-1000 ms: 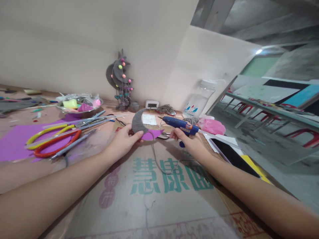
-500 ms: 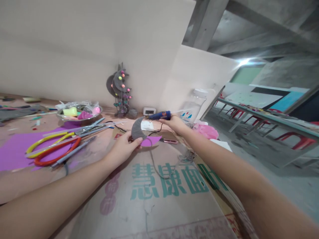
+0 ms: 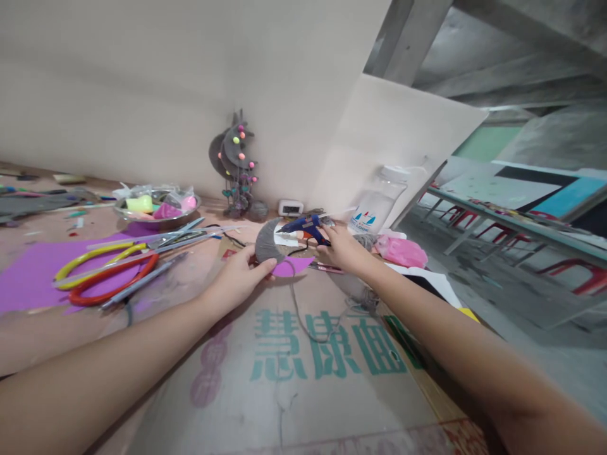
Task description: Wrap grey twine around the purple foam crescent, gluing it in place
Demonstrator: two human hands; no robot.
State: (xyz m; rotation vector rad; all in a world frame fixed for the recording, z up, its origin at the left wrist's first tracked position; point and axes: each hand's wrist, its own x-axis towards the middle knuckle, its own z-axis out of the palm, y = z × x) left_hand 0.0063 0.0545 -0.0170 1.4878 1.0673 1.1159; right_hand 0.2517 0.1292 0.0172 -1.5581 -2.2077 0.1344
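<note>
My left hand pinches the lower edge of a crescent wrapped in grey yarn. A purple piece sticks out at the crescent's lower right, and a strand of grey yarn trails from there over the cardboard. Just right of the crescent is a blue glue gun, lying over a white patch with its nozzle towards the crescent. My right hand is at the glue gun's rear end, fingers apart; whether they still touch it is hard to tell.
Scissors with yellow and red handles lie on purple sheets at left. Behind them is a metal bowl. A decorated moon ornament, a small white timer, a clear bottle and a pink bag stand farther back.
My right hand has come down slightly and its fingers have spread. The glue gun has turned, its handle now towards the lower right. The view has shifted a little.
</note>
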